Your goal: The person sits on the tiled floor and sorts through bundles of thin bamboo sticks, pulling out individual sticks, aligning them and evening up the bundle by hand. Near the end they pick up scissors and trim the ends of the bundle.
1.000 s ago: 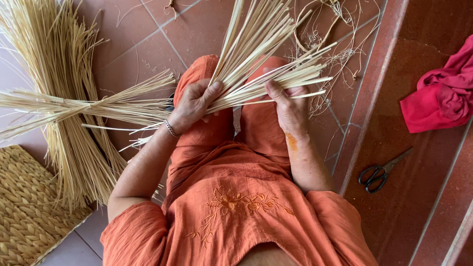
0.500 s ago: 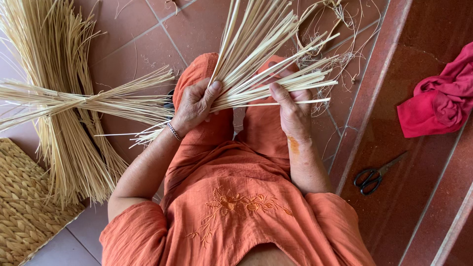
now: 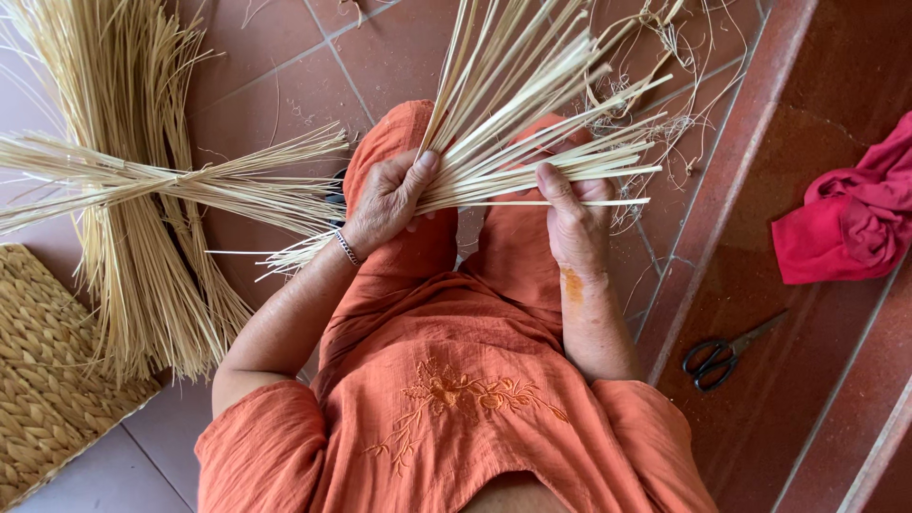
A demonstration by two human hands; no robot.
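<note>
I sit on a tiled floor in an orange garment, holding a fan of pale straw stalks (image 3: 518, 114) over my knees. My left hand (image 3: 385, 201) is clenched around the narrow end of the fan, a thin bracelet on its wrist. My right hand (image 3: 570, 223) grips a few of the lower stalks, which stick out to the right, thumb pressed on top. The stalks spread upward and to the right from my left hand.
A tied straw bundle (image 3: 142, 180) lies across a larger straw sheaf (image 3: 123, 247) on the left. A woven mat (image 3: 43, 380) sits at lower left. Black scissors (image 3: 727, 351) and a red cloth (image 3: 850, 223) lie on the step at right. Loose fibres (image 3: 665, 66) litter the tiles.
My hands and the straw fan have shifted slightly. My right hand has slid along the lower stalks, drawing them out to the right.
</note>
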